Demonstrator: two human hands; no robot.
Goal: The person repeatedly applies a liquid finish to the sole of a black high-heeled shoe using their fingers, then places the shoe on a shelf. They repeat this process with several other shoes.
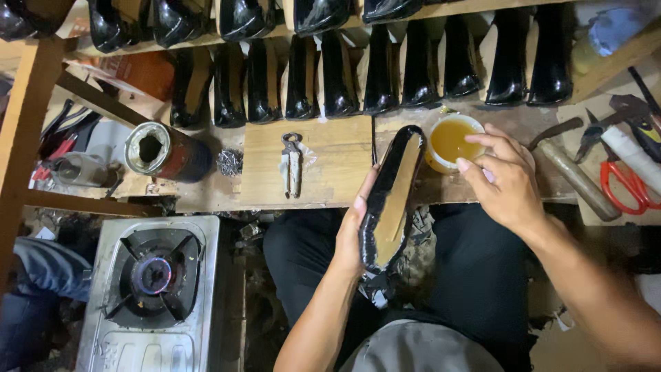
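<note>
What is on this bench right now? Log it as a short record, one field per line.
left hand: holds a black shoe sole-up, its tan insole showing
right hand: fingers dipped at the rim of a cup of amber liquid
bench centre: pincers lying on a wooden board
bench left: open tin can on its side
bench right: hammer, red-handled scissors
back: row of black shoes
floor, lower left: gas stove
</note>
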